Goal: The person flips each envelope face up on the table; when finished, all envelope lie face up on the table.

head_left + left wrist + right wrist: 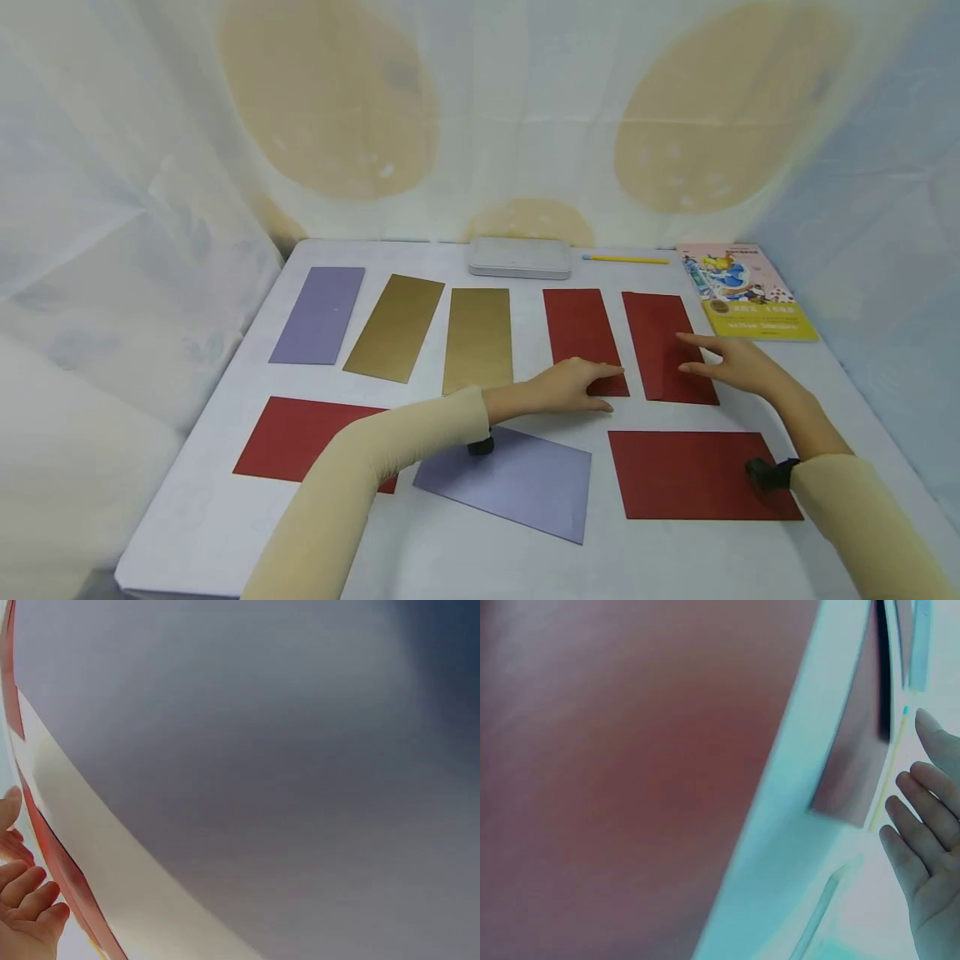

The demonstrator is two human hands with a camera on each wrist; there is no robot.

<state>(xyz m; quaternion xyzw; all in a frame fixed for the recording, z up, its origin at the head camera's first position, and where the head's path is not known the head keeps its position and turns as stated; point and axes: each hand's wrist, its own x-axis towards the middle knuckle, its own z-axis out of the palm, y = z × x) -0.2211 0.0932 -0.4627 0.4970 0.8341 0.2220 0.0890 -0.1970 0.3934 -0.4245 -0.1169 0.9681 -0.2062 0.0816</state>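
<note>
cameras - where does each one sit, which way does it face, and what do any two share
Head: above the table, facing forward and down at coloured envelopes; both sleeved arms, left hand and right hand show.
Left wrist: low over the lilac envelope; fingers show.
Right wrist: low over the red envelope; fingers show.
Shared: head and right wrist both show the yellow pencil.

free: bare desk (187,517) strip along near edge | flat envelopes: no block | obstacles: tin case (520,257), pencil (626,259) at far edge; book (746,290) at far right corner
</note>
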